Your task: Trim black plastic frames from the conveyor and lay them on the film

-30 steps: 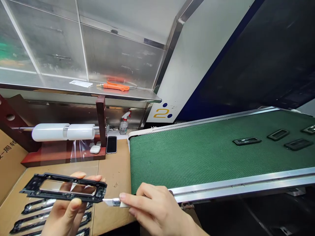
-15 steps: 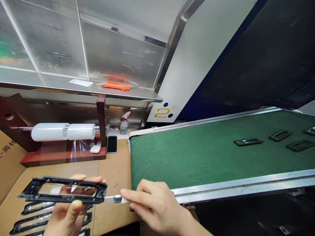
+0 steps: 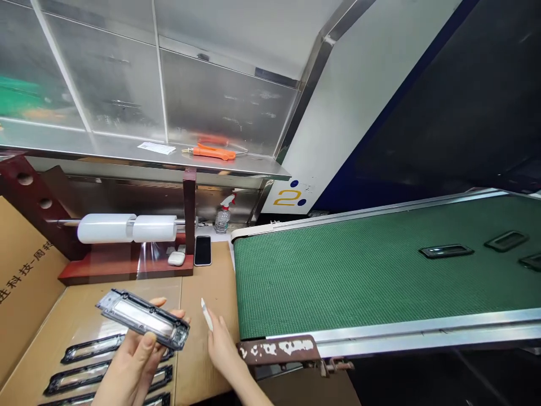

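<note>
My left hand grips a long black plastic frame with a shiny clear window, thumb in front and fingers behind. The frame is tilted, its right end lower. To its right, my right hand is closed on a small white-handled knife, its tip pointing up and away from me. Knife and frame are apart. Below and behind my left hand, several similar black frames lie in rows on the cardboard surface, partly hidden by my hand and forearm.
A green conveyor belt at right carries several black frames. A wooden stand holds white film rolls. Near it are a phone, a white case and a spray bottle. An orange tool lies on the metal shelf.
The knife has come away from the frame's right end and now points upward. My left hand has tilted the frame. The view has shifted, and the belt's frames appear farther right.
</note>
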The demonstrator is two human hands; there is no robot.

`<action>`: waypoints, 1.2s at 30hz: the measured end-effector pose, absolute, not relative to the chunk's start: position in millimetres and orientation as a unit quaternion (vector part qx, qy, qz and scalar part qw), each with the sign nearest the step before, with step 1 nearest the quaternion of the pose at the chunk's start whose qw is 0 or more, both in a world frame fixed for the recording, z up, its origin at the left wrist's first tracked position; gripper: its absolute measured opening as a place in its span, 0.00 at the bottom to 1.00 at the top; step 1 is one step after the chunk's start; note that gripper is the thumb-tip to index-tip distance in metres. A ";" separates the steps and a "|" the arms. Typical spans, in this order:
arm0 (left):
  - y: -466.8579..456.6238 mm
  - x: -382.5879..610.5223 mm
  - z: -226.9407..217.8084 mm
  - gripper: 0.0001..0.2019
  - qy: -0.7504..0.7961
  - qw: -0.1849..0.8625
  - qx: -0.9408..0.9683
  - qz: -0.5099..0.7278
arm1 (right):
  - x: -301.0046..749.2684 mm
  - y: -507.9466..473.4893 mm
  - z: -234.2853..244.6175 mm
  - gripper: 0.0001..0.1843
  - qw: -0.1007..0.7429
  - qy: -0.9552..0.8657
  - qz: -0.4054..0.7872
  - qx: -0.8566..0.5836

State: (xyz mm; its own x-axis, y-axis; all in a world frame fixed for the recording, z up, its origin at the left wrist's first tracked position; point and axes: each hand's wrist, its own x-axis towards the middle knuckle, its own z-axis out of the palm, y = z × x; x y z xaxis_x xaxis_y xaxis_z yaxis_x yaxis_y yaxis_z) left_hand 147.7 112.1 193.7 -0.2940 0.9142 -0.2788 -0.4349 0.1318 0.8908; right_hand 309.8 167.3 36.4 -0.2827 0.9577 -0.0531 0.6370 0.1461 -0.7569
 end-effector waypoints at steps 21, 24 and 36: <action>99.0 20.6 210.3 0.17 0.513 0.083 0.804 0.289 | 301.5 151.6 227.2 0.19 0.389 -0.861 0.191 -0.268; 92.9 12.4 203.2 0.18 0.531 0.111 0.796 0.268 | 298.4 145.8 229.5 0.19 0.380 -0.859 0.208 -0.273; 105.5 -7.8 188.2 0.22 0.398 0.045 0.845 0.354 | 273.1 147.0 184.3 0.24 0.145 -0.495 0.831 -0.208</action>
State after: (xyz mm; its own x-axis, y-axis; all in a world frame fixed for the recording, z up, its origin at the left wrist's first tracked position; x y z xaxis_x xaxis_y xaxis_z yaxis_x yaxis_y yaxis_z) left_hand -7.8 105.5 188.2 0.4328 0.7049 0.5620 0.6417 -0.6788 0.3572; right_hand 273.1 147.0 184.3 -0.8712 0.4472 -0.2024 -0.0353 -0.4683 -0.8828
